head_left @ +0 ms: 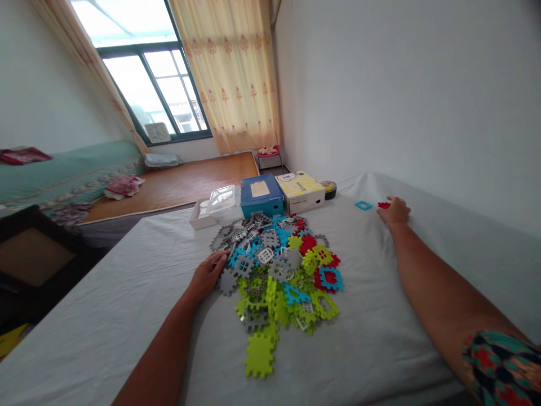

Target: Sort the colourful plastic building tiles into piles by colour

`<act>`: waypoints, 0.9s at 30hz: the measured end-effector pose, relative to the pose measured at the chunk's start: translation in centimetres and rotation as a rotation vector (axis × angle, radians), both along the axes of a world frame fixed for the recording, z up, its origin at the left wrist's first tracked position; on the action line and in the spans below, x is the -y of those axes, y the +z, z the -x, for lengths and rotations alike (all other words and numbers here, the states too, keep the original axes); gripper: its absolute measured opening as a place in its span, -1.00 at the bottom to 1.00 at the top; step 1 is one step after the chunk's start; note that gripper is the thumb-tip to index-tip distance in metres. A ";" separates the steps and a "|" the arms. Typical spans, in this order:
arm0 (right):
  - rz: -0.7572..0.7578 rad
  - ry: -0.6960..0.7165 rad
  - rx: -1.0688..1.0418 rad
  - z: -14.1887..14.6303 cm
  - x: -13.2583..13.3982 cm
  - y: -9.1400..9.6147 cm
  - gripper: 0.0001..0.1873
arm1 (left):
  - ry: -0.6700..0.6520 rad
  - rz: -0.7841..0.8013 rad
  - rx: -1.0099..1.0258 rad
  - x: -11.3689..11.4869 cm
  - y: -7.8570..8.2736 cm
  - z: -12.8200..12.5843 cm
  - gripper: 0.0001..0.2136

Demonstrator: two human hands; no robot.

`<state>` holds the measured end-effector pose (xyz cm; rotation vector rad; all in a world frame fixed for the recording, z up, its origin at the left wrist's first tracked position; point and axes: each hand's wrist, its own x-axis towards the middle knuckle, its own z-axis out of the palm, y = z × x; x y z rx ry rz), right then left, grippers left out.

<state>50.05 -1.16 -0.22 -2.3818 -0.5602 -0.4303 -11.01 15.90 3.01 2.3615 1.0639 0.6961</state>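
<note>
A heap of interlocking plastic tiles [281, 270] in grey, lime green, blue and red lies on a white-covered bed [127, 304]. My left hand [208, 274] rests at the heap's left edge, fingers on a grey tile [227, 281]. My right hand [394, 211] reaches far out to the right, fingertips touching a red tile [383, 205]. A lone blue tile [363, 205] lies just left of that. One large lime tile [259, 355] sits apart at the heap's near end.
Beyond the heap stand a blue box [261, 195], a yellow and white box [301, 191], a clear plastic tub [224, 203] and a dark round tin [328, 189]. A white wall [401, 96] runs along the right. Window, curtains and a green-covered bed [67, 172] are behind.
</note>
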 end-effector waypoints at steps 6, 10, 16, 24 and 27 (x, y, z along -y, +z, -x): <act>0.173 0.016 -0.088 -1.8 0.8 -1.3 -0.41 | 0.018 -0.007 0.004 -0.1 -0.1 0.0 -0.50; 0.208 0.024 -0.049 -1.7 1.8 -1.4 -0.43 | 0.015 -0.022 0.006 -0.1 -0.2 0.0 -0.51; 0.254 0.028 -0.070 -2.4 6.5 -1.6 -0.33 | 0.001 -0.019 -0.006 -0.4 -0.3 0.2 -0.51; 0.268 -0.012 -0.047 1.1 7.0 0.7 -0.30 | 0.016 -0.032 -0.002 -0.2 -0.3 -0.1 -0.53; 0.218 0.207 0.138 4.8 3.8 3.3 -0.38 | 0.008 -0.030 0.018 0.0 -0.2 -0.2 -0.54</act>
